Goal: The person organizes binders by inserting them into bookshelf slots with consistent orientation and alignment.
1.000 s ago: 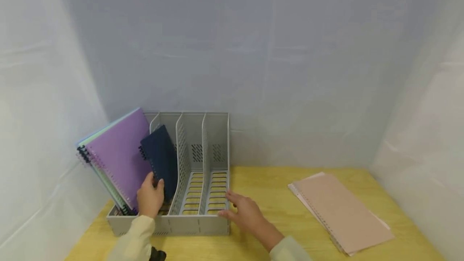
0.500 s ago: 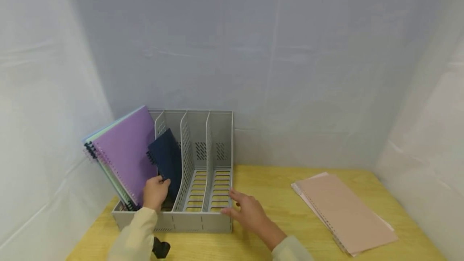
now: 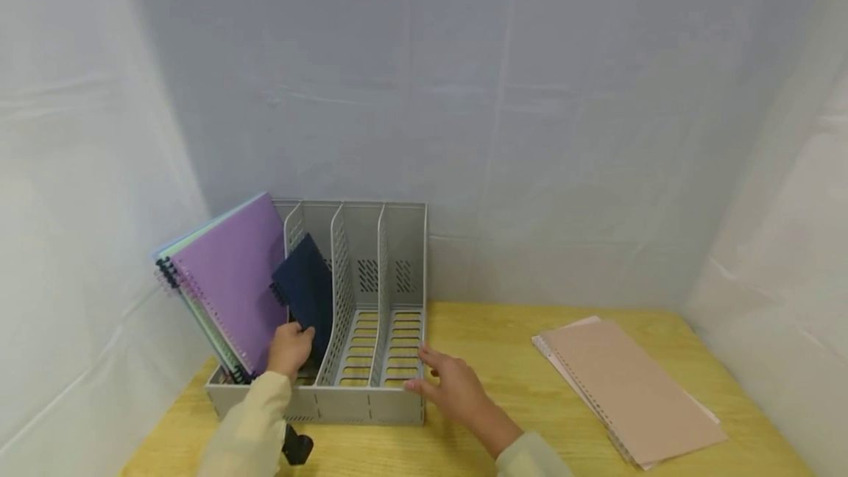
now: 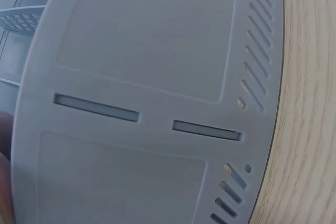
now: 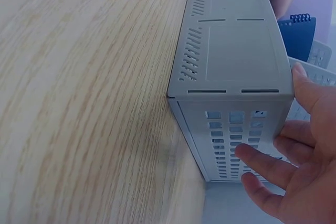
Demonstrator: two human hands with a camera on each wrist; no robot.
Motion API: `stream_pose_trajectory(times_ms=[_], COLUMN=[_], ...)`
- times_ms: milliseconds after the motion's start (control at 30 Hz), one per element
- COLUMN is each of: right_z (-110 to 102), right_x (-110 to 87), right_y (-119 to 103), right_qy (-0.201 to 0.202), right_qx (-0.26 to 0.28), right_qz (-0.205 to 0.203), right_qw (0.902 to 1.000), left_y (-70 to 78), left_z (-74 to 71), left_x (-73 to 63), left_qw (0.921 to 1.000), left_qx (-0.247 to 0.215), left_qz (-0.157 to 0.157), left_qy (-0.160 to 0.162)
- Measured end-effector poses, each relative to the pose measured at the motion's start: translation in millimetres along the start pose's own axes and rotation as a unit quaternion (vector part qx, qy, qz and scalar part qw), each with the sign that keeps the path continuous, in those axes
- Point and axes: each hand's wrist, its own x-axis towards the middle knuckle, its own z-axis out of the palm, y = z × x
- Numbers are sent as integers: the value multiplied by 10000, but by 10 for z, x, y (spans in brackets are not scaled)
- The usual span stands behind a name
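My left hand [image 3: 290, 350] pinches a small dark blue spiral notebook [image 3: 308, 285] near its lower end. The notebook leans, coils to the left, in the second compartment from the left of a grey file rack [image 3: 371, 407]. In the left wrist view, the rack's front wall [image 4: 147, 40] fills most of the picture and only a bit of finger [image 4: 5, 192] shows at the edge. My right hand [image 3: 457, 392] holds the rack's right front corner. In the right wrist view its thumb [image 5: 302, 77] is at the front rim, with other fingers along the perforated side wall [image 5: 231, 135].
A purple spiral notebook [image 3: 232, 278], with green and blue ones behind it, leans out of the leftmost compartment. Pinkish-beige notebooks [image 3: 629, 389] lie stacked at the right on the yellow wooden table [image 3: 490, 330]. White sheeting [image 3: 563, 131] encloses the back and sides.
The dark blue notebook has sunk slightly lower in its compartment, and my left hand has shifted a little rightward with it. My right hand stays at the rack's corner. The head view has shifted slightly.
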Motion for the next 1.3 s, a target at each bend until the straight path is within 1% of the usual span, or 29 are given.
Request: stream_pose_trajectory(times_ms=[167,267,400,600,700,800,900,1000,1133,1233,1300], right_z=[20,29,28,37,35,26,28,23,7,-6,-15], right_x=[1,10,20,9,7,8,10,11,16,16,8], right_y=[10,23,25,24,28,25,19,9,-13,-26,-28], right_qy=[-10,-8,-1,-2,12,14,25,29,-1,-14,-37], right_qx=[21,32,71,85,105,100,57,-60,-459,-710,-721], right_qz=[19,58,78,38,44,63,84,86,46,-13,-52], right_qw=[10000,10000,9999,10000,9999,9999,9999,9999,9989,9975,9974], left_y=[-14,-8,23,80,110,130,146,165,223,277,320], left_z=[0,4,1,-17,-27,-49,-95,-144,-220,-279,-318], left_x=[33,54,56,14,-17,-46,-78,-122,-222,-314,-382], left_qw=[9992,9984,9978,9958,9951,9932,9896,9843,9767,9745,9746], left_qx=[111,77,-33,-315,-472,-634,-733,-704,-588,-502,-431], left_qz=[-49,-145,-267,-454,-470,-512,-629,-771,-902,-836,-727], left_qy=[-376,-543,-610,-729,-731,-828,-1065,-1426,-1857,-2019,-2073])
